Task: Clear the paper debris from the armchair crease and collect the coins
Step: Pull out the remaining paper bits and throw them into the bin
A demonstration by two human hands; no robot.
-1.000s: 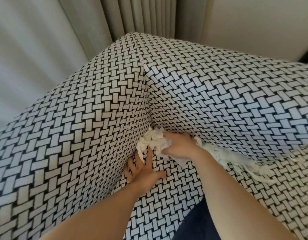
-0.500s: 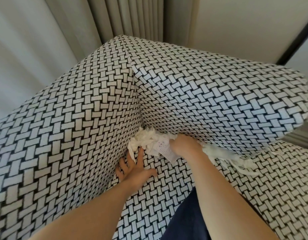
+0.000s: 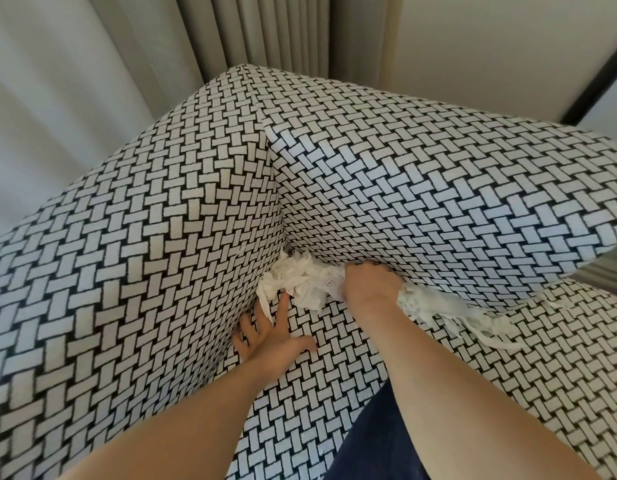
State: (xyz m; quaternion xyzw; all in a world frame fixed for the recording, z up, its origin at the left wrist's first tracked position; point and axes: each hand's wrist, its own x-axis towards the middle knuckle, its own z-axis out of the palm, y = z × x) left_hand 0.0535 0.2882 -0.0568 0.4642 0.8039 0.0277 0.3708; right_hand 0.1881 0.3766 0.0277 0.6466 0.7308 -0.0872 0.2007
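Observation:
An armchair (image 3: 168, 258) in black-and-white woven fabric fills the view. White crumpled paper debris (image 3: 300, 282) is bunched in the back corner crease. More shredded paper (image 3: 449, 315) trails along the crease to the right. My right hand (image 3: 369, 285) reaches into the crease with its fingers buried between seat and backrest, touching the paper bunch; its grip is hidden. My left hand (image 3: 272, 337) lies flat on the seat with fingers spread, its index fingertip at the lower edge of the paper. No coins are visible.
Pale curtains (image 3: 251, 29) hang behind the chair, and a plain wall (image 3: 490, 46) stands at the right. A dark blue garment (image 3: 376, 441) covers my leg at the bottom edge. The chair's left armrest rises beside my left hand.
My right hand has pushed deeper into the crease, its fingers now hidden. The paper bunch shows more of a printed slip. My left hand stays flat on the seat.

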